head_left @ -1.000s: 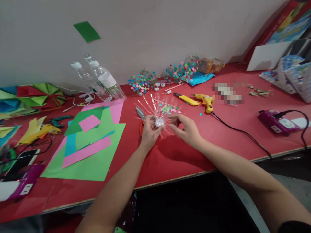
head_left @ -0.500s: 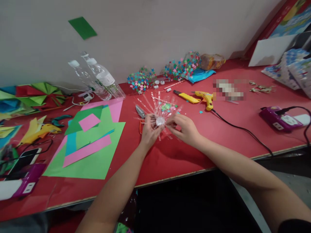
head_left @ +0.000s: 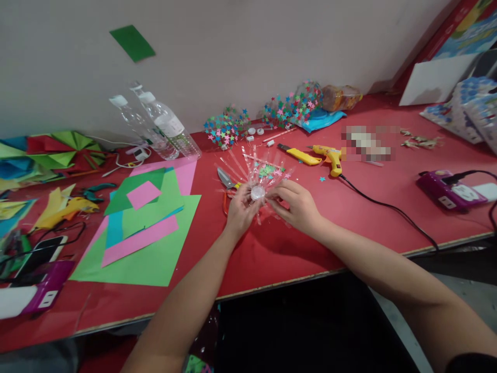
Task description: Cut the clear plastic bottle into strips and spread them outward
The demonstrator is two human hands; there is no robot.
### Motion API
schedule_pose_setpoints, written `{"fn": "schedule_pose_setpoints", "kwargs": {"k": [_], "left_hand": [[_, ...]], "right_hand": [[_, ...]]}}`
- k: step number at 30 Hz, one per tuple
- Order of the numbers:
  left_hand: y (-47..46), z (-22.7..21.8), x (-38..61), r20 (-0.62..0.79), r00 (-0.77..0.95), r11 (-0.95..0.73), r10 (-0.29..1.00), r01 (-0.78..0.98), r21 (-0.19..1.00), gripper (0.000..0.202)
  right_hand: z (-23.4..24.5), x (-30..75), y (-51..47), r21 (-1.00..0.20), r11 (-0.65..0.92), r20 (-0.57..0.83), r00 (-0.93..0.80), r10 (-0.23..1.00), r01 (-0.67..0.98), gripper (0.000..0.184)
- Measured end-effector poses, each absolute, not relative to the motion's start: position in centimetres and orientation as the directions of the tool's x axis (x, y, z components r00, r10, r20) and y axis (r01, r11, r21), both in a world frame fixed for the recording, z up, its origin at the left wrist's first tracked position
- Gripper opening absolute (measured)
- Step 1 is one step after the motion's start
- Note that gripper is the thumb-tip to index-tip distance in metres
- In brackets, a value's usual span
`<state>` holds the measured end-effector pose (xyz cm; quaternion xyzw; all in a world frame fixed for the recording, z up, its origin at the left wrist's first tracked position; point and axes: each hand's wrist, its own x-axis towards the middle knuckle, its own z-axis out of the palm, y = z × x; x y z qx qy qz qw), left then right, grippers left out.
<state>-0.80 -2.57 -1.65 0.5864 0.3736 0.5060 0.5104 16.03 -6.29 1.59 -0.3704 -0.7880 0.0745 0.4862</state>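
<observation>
Between my hands is a plastic bottle top cut into long clear strips, its round white cap (head_left: 257, 193) facing up toward me and the strips (head_left: 237, 165) fanning outward. My left hand (head_left: 241, 211) is closed around the cap's left side. With thumb and fingers pinched together, my right hand (head_left: 294, 205) grips one or more strips on the right side; exactly which is hidden. Just behind my left hand lie pruning shears (head_left: 225, 177) with orange handles, partly covered. Small star-shaped paper pieces (head_left: 267, 170) lie beyond the strips.
A yellow utility knife (head_left: 303, 155) and a yellow glue gun (head_left: 331, 158) with its cord lie to the right. Star-covered balls (head_left: 225, 127) and plastic bottles (head_left: 166, 124) stand along the wall. Coloured paper sheets (head_left: 140, 259) spread out on the left. A purple power strip (head_left: 442, 190) is far right.
Very little differs. My left hand and the cap have shifted a touch to the right, and more of the shears shows. My right hand keeps its pinch.
</observation>
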Motion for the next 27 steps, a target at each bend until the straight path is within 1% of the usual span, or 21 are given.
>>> {"fn": "schedule_pose_setpoints", "kwargs": {"k": [3,6,10,13,16,18,20,24,27], "left_hand": [[-2.6,-1.4,-0.7,0.231,0.197,-0.222,0.953,-0.064,0.973,0.045],[-2.7,-1.1,-0.7,0.253,0.163,-0.247,0.954,-0.054,0.967,0.043],[-2.8,-0.9,-0.7,0.273,0.174,-0.268,0.946,-0.054,0.962,0.040],[-2.8,-1.2,-0.7,0.254,0.168,-0.250,0.953,-0.045,0.967,0.044],[-2.7,-1.6,-0.7,0.250,0.151,-0.246,0.956,-0.042,0.968,0.048],[-2.6,-1.7,-0.8,0.263,0.152,-0.260,0.953,-0.036,0.965,0.044],[-2.6,-1.7,-0.8,0.268,0.154,-0.267,0.951,-0.032,0.963,0.040],[-2.5,-1.8,-0.7,0.222,0.153,-0.215,0.963,-0.062,0.975,0.044],[-2.5,-2.0,-0.6,0.201,0.161,-0.191,0.966,-0.075,0.979,0.045]], "right_hand": [[1.5,16.0,-6.3,-0.493,0.708,0.705,-0.244,0.666,0.505,0.014],[1.5,16.0,-6.3,-0.564,0.667,0.647,-0.242,0.723,0.486,0.014],[1.4,15.9,-6.2,-0.634,0.603,0.570,-0.235,0.787,0.484,0.011],[1.1,15.8,-6.1,-0.651,0.581,0.536,-0.247,0.807,0.488,0.009],[1.0,15.8,-6.1,-0.664,0.567,0.514,-0.254,0.819,0.487,0.011],[1.2,15.9,-6.1,-0.661,0.568,0.518,-0.249,0.818,0.490,0.012],[1.4,15.9,-6.3,-0.635,0.590,0.559,-0.231,0.796,0.498,0.012],[1.7,16.1,-6.4,-0.579,0.630,0.652,-0.169,0.739,0.517,0.013],[1.8,16.1,-6.4,-0.577,0.632,0.661,-0.158,0.733,0.517,0.011]]}}
